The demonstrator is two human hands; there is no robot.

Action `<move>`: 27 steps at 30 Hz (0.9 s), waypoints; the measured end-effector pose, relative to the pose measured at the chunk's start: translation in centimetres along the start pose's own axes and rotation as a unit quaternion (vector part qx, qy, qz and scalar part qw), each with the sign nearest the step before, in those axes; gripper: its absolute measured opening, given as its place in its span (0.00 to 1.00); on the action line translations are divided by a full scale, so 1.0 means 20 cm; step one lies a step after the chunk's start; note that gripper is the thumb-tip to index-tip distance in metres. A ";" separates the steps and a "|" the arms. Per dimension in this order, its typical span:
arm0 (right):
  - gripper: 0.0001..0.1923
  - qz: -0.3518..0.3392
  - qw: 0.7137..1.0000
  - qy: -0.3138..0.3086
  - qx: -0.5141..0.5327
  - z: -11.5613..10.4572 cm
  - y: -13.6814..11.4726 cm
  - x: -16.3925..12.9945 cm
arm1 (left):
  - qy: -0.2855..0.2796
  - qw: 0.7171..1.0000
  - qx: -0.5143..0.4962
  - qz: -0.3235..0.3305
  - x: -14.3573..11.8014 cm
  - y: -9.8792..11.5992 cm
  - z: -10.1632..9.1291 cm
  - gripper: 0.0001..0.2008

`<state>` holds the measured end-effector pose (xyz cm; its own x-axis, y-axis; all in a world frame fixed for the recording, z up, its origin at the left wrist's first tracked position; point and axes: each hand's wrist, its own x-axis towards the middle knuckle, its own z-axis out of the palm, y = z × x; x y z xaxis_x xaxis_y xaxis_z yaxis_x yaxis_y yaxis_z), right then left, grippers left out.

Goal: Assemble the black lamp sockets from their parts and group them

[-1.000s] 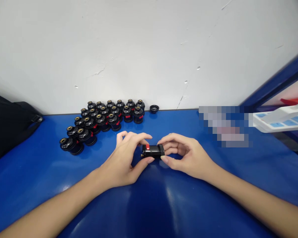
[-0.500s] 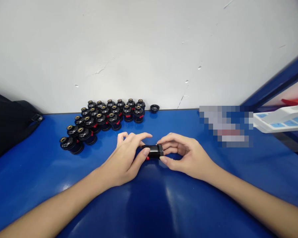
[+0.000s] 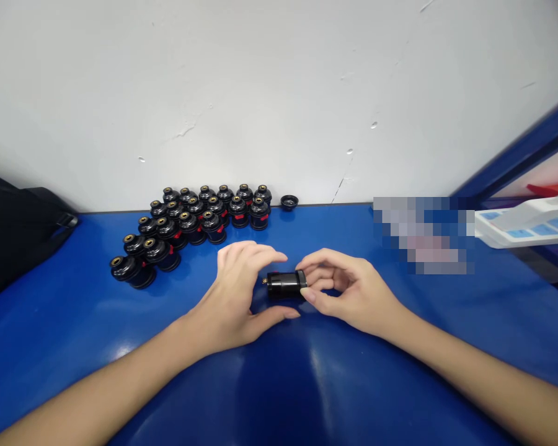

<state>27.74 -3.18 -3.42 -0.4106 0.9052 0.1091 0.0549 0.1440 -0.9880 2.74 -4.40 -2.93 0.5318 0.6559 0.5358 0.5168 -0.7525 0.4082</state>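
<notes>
A black lamp holder (image 3: 284,285) lies on its side between my two hands, just above or on the blue tabletop. Small brass-coloured parts stick out of its left end. My right hand (image 3: 341,282) grips the ringed right end between thumb and fingers. My left hand (image 3: 242,294) is open around the left part, thumb below and fingers above, apart from the body. Behind my left hand stand several assembled black lamp holders (image 3: 193,226) with domed tops, brass-ringed holes and red marks. A loose black domed cap (image 3: 289,202) rests by the wall.
The blue table (image 3: 283,384) meets a white wall (image 3: 260,93) at the back. A black bag (image 3: 18,229) sits at the left edge. On the right are a blurred-out patch (image 3: 428,238) and a white rack with blue panels (image 3: 530,226).
My left hand has opened and let go of the lamp holder; its thumb has dropped below. The red part on the lamp holder's near side has turned out of sight there. My right hand keeps its grip.
</notes>
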 end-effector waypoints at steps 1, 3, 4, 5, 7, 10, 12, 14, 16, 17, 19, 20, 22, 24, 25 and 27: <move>0.15 -0.003 1.000 0.000 0.002 0.00 0.00 0.00 | -0.013 1.000 -0.004 -0.019 0.00 0.00 0.00 0.28; 0.16 -0.011 1.000 0.001 0.006 0.00 -0.01 0.00 | -0.045 0.997 -0.013 -0.062 0.00 0.01 0.00 0.22; 0.17 -0.015 1.000 0.002 0.007 0.01 -0.01 0.00 | -0.059 0.995 -0.016 -0.078 0.00 0.01 -0.01 0.18; 0.17 -0.019 1.000 0.004 0.007 0.01 -0.02 0.00 | -0.069 0.994 -0.017 -0.087 0.00 0.01 -0.01 0.17; 0.18 -0.024 1.000 0.005 0.004 0.01 -0.02 0.00 | -0.074 0.994 -0.019 -0.084 0.01 0.01 -0.01 0.16; 0.17 -0.018 1.000 0.001 0.003 0.00 -0.01 0.00 | -0.047 0.997 -0.026 -0.049 0.00 0.00 -0.01 0.21; 0.16 -0.011 1.000 0.000 0.001 0.00 0.00 0.00 | -0.019 0.999 -0.027 -0.019 0.00 -0.01 -0.01 0.23; 0.15 -0.008 1.000 -0.001 0.001 -0.01 0.01 0.00 | -0.004 1.000 -0.022 0.003 -0.01 -0.01 -0.01 0.23; 0.14 -0.005 1.000 -0.001 0.004 -0.01 0.01 0.00 | 0.000 1.000 -0.013 0.011 -0.01 -0.01 -0.01 0.20; 0.14 -0.003 1.000 -0.002 0.006 -0.01 0.01 0.00 | 0.000 1.000 -0.011 0.014 0.00 -0.02 -0.01 0.20; 0.14 -0.001 1.000 -0.003 0.007 -0.01 0.01 0.00 | 0.000 1.000 -0.011 0.021 0.00 -0.01 0.00 0.21; 0.14 -0.001 1.000 -0.003 0.007 -0.01 0.01 0.00 | -0.002 1.000 -0.011 0.022 0.00 -0.01 0.00 0.23; 0.14 -0.005 1.000 -0.004 0.010 -0.01 0.00 0.00 | -0.016 1.000 -0.016 0.008 0.00 -0.01 0.00 0.32; 0.15 -0.011 1.000 -0.008 0.021 0.00 0.00 0.00 | -0.042 0.998 -0.030 -0.021 0.00 0.00 -0.01 0.31; 0.15 -0.014 1.000 -0.010 0.027 0.00 0.00 0.00 | -0.057 0.997 -0.038 -0.038 0.00 0.01 -0.01 0.26; 0.16 -0.019 0.999 -0.012 0.033 0.01 0.00 0.00 | -0.083 0.994 -0.044 -0.062 0.00 0.01 -0.02 0.17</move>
<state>27.60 -3.33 -3.35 -0.4323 0.8901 0.1442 -0.0200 0.1504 -0.9884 2.63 -4.58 -2.47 0.5746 0.7394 0.3510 0.5287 -0.6627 0.5304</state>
